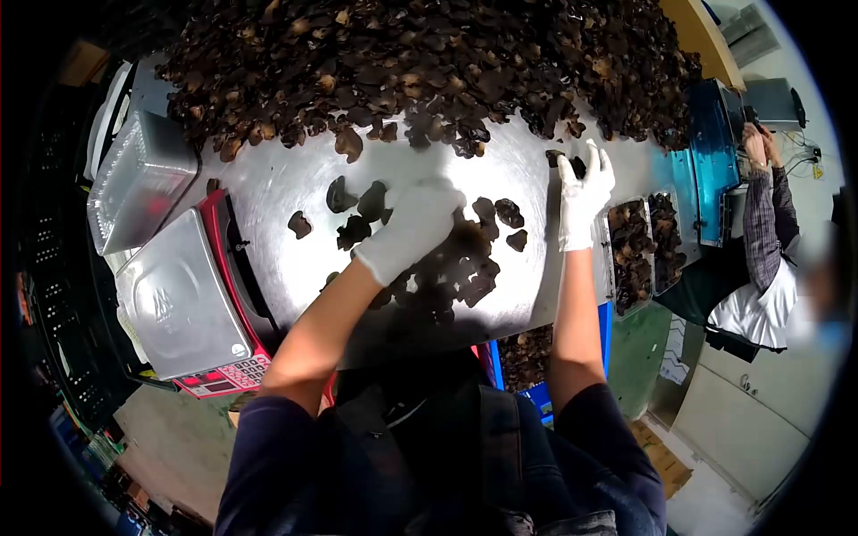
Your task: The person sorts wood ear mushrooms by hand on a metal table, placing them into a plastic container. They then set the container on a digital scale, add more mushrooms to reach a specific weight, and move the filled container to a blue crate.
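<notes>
My left hand, in a white glove, is over the steel table. It is blurred, and its fingers are turned away, so their hold cannot be made out. Around and below it lie loose dark wood ear mushrooms, some smeared in the picture. My right hand, gloved too, reaches forward at the table's right side with thumb and fingers apart. Dark mushroom pieces sit by its fingertips; one shows between thumb and forefinger, without a clear grip on it.
A large heap of wood ear covers the table's far side. At left stand stacked clear plastic boxes and a red scale with a steel pan. Filled clear trays lie at right. A blue crate is below the edge. A co-worker works at far right.
</notes>
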`<action>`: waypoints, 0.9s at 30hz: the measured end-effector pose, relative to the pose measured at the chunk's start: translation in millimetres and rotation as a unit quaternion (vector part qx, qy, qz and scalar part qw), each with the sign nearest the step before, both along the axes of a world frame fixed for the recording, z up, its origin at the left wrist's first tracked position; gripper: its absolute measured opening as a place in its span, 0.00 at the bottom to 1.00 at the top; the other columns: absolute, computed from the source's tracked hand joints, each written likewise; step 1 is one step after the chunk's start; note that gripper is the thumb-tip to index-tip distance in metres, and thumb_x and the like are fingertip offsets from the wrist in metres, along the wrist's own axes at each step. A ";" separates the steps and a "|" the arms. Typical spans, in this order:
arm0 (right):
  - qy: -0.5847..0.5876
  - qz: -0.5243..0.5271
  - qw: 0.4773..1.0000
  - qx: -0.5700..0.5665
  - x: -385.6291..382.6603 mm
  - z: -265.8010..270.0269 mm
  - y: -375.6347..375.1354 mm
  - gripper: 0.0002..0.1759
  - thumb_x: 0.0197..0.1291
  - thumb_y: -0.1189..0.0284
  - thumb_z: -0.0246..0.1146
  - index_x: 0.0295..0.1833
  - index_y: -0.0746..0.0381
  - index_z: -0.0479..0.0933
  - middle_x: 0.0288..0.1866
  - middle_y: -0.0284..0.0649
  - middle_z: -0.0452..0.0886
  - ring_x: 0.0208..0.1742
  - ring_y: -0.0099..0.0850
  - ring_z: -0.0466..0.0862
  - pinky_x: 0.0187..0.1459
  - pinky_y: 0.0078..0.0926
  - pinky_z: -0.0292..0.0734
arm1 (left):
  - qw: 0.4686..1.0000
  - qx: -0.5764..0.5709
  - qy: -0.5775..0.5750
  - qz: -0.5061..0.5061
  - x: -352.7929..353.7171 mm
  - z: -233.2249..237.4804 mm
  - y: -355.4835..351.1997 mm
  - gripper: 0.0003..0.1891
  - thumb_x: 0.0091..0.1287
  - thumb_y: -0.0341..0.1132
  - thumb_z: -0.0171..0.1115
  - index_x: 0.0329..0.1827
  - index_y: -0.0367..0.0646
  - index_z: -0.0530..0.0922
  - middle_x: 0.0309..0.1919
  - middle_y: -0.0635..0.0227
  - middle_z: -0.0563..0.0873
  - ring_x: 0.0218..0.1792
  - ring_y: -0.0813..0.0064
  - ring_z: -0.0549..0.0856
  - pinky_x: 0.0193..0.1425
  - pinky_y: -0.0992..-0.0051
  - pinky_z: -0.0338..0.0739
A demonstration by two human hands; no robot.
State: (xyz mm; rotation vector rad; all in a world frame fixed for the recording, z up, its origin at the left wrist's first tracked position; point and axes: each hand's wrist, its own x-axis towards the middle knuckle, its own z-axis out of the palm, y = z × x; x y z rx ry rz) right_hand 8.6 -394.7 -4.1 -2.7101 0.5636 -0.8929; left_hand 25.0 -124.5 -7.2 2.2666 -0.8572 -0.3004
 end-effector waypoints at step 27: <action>0.002 0.094 0.830 0.550 -2.7 28.9 0.1 0.24 0.57 0.74 0.72 0.60 0.63 0.79 0.47 0.34 0.81 0.43 0.21 0.79 0.47 0.20 0.77 | 0.987 -0.100 0.069 0.107 9.6 -6.3 -21.4 0.13 0.59 0.24 0.59 0.45 0.44 0.86 0.46 0.57 0.87 0.50 0.51 0.84 0.54 0.62 0.80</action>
